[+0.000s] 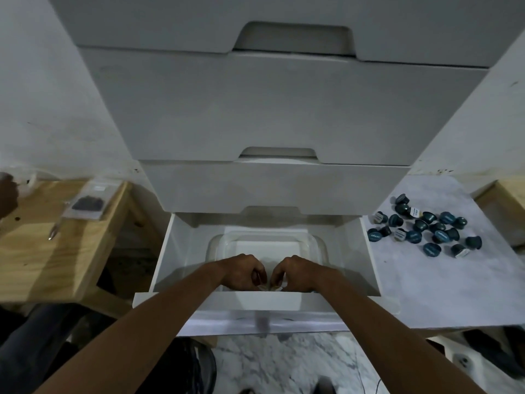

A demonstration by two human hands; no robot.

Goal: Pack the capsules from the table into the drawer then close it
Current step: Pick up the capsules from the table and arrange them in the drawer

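Observation:
The bottom drawer of a white cabinet is pulled out. Inside it sits a clear plastic container. Both my hands are down in the drawer at the container's near rim, side by side. My left hand and my right hand have their fingers curled in toward each other on that rim; small pale bits show under the fingertips. Several dark teal capsules lie scattered on the white marble-look table to the right of the drawer, well away from both hands.
Closed drawers stack above the open one. On the left a wooden table holds a clear bag with a dark item and a pen. Another person's hand shows at the far left edge. A wooden block stands far right.

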